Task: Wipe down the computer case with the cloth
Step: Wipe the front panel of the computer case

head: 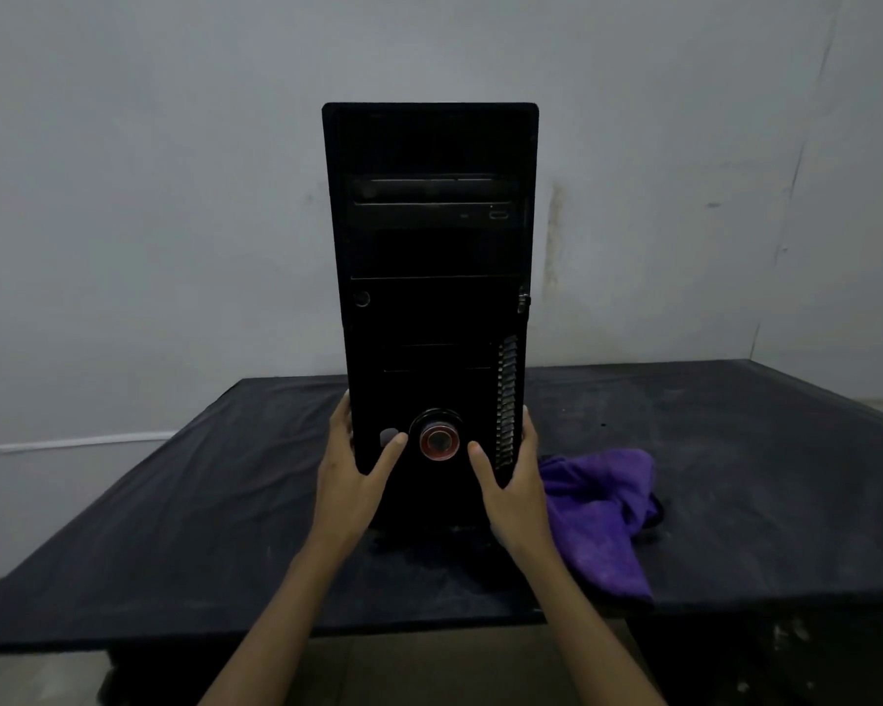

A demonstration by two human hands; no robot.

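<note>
A black computer case point(429, 257) stands upright in the middle of the table, its front panel facing me, with a round red-ringed button point(439, 439) low on the panel. My left hand point(350, 471) grips the case's lower left edge, thumb on the front. On the lower right edge my right hand point(511, 476) grips the same way. A crumpled purple cloth point(600, 512) lies on the table just right of the case, behind my right wrist; neither hand touches it.
The table point(174, 527) wears a dusty black cover and reaches to the front edge near me. A stained pale wall point(149, 196) rises close behind the case. Floor shows below the table's front edge.
</note>
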